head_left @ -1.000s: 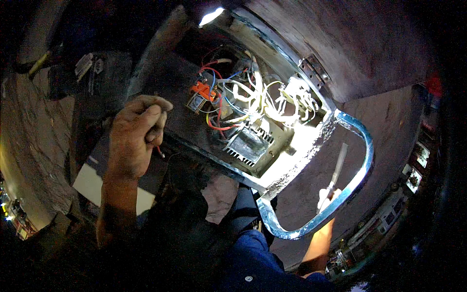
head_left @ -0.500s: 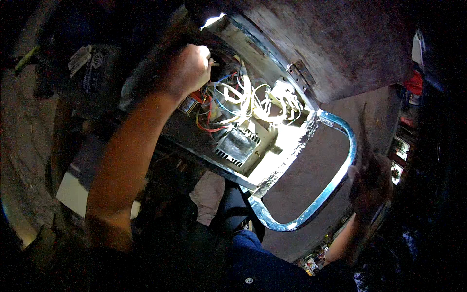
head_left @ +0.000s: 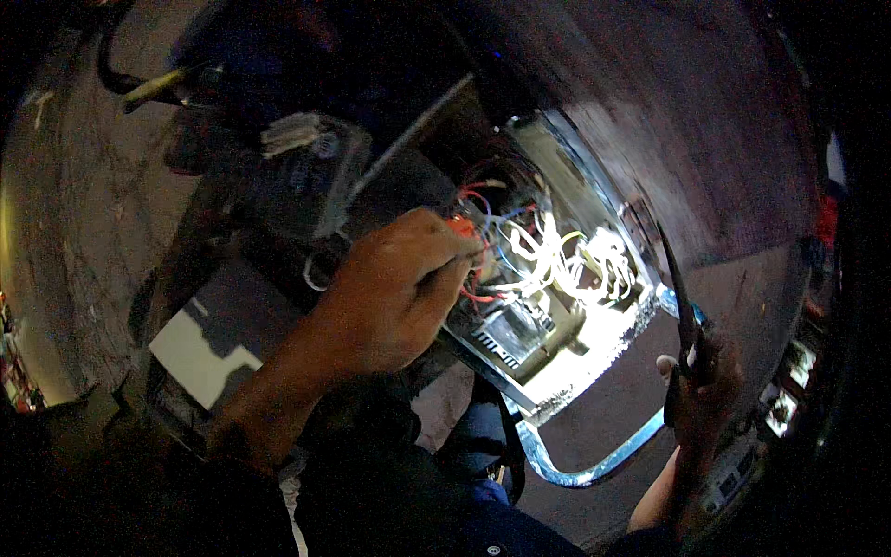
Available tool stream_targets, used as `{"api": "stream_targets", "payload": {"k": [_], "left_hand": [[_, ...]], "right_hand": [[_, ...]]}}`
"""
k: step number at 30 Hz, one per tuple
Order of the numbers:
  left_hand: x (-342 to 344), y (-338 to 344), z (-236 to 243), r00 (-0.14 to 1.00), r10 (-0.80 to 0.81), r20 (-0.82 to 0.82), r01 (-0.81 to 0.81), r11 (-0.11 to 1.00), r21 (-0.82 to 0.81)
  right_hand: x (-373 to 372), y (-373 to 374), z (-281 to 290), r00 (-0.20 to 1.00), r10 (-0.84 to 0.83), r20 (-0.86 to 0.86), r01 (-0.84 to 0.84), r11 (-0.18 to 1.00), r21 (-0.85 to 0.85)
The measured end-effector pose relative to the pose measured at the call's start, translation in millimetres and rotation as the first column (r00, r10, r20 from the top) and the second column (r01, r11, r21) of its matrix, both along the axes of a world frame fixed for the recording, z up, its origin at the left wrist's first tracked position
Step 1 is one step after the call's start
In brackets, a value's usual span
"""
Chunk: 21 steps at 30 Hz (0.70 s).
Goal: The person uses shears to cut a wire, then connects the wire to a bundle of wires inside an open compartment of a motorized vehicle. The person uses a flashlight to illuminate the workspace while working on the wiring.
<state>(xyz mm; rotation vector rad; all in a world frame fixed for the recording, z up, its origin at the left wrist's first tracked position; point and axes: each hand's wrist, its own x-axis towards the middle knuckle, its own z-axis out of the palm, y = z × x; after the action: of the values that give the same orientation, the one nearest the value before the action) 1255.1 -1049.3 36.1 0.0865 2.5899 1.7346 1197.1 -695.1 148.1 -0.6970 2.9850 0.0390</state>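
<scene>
My left hand [head_left: 399, 288] is closed in a pinch at the near left side of an open metal box [head_left: 594, 357]. An orange-red piece [head_left: 459, 226] shows at its fingertips among thin red wires [head_left: 478, 197]; exactly what is pinched is hidden. Inside the box lie a tangle of white wires [head_left: 557, 260], brightly lit, and a grey vented metal unit [head_left: 510, 336]. My right hand [head_left: 705, 376], in shadow to the right of the box, is closed round a long dark pointed tool [head_left: 676, 269] that stands upward. The tool's kind is unclear.
A bent blue metal frame [head_left: 594, 475] juts from the box's near right end. A wide dark panel [head_left: 668, 102] rises behind it, with a hinge at the edge. On the left are a pale flat piece [head_left: 200, 357] and a yellow-handled item [head_left: 153, 88].
My left hand has come nearer and to the right relative to the box, from its far end to beside the coloured wires. The view has shifted, and the dark tool shows more plainly.
</scene>
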Motion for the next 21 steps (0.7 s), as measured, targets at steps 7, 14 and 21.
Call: {"api": "stream_targets", "payload": {"k": [7,14,21], "left_hand": [[60.4,-103.3,52.6,0.825,0.537,-0.177,-0.528,0.843,0.098],[108.5,-126.1,22.7,0.605,0.775,0.183,-0.749,0.632,-0.198],[235.0,-97.6,-124.1,0.196,0.660,0.725,-0.962,-0.012,0.272]], "right_hand": [[7.2,-9.2,-7.8,0.989,-0.101,0.111,0.133,0.933,-0.334],[15.3,61.8,-41.0,0.999,-0.048,-0.009,0.044,0.968,-0.246],[10.9,42.7,-38.6,0.966,0.143,-0.214,-0.153,0.988,-0.033]]}}
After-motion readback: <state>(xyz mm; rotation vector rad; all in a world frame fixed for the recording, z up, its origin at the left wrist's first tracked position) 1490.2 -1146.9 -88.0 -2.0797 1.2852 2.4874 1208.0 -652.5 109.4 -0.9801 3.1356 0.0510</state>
